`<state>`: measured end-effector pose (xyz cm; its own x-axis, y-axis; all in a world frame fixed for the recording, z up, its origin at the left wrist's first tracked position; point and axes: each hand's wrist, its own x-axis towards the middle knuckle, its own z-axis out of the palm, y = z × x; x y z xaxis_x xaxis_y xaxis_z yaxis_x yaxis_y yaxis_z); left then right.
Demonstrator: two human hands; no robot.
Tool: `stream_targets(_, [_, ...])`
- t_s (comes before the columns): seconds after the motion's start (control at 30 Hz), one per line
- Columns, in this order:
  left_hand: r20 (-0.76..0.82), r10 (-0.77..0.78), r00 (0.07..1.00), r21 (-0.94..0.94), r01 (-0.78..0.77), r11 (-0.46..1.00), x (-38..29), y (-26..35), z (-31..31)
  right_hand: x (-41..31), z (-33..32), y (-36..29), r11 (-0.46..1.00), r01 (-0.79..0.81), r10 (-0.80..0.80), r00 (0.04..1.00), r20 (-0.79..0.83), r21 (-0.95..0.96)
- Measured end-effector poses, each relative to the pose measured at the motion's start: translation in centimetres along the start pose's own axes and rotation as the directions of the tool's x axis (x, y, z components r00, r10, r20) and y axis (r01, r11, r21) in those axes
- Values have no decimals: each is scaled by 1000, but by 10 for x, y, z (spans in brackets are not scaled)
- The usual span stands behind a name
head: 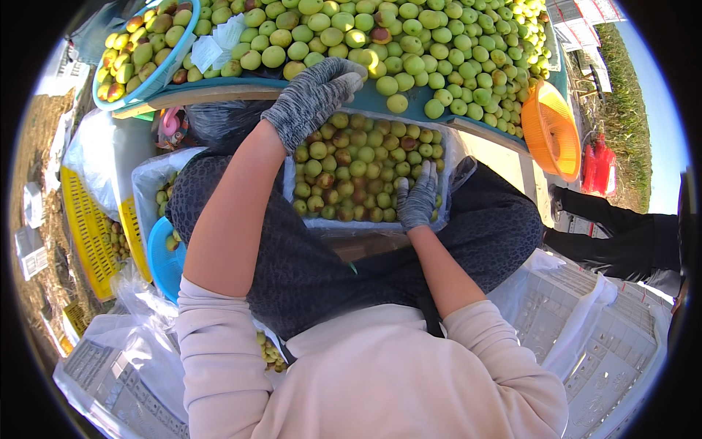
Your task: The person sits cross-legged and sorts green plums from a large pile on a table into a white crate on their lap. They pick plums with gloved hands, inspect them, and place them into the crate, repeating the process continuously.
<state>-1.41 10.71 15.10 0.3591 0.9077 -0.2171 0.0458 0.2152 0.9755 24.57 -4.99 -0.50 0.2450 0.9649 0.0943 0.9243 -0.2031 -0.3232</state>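
Note:
A crate lined with clear film [351,224] stands between my knees, filled with green and reddish-brown jujube-like fruits [359,167]. Wearing a grey knit glove, my left hand [321,90] is above the near edge of the sorting table, its fingers bent beside the heap of green fruits [411,44]. The fingers hide whether anything is in it. My right hand [419,200], gloved the same way, lies with fingers spread on the fruits at the crate's right side. Small white paper slips [219,43] rest on the heap.
A blue basket of fruits [192,24] stands at the table's left; an orange basket [551,131] leans at its right end. Left of me are a yellow crate [88,230] and a blue basket [164,258]. White crates [592,324] stand behind right, near another person's legs [609,241].

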Motion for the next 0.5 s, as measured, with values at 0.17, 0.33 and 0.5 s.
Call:
stream_targets(0.17, [-126, 45, 991, -59, -53, 997, 2, -1, -6, -1, 1, -85, 868, 433, -491, 820, 295, 241])
stream_targets(0.33, [-137, 16, 990, -22, -19, 1000, 1, 0, -5, -7, 15, -139, 861, 491, -490, 730, 477, 134])
stream_targets(0.5, [-114, 42, 993, -48, -47, 998, 2, 0, -8, -2, 13, -130, 903, 419, -401, 751, 524, 89])
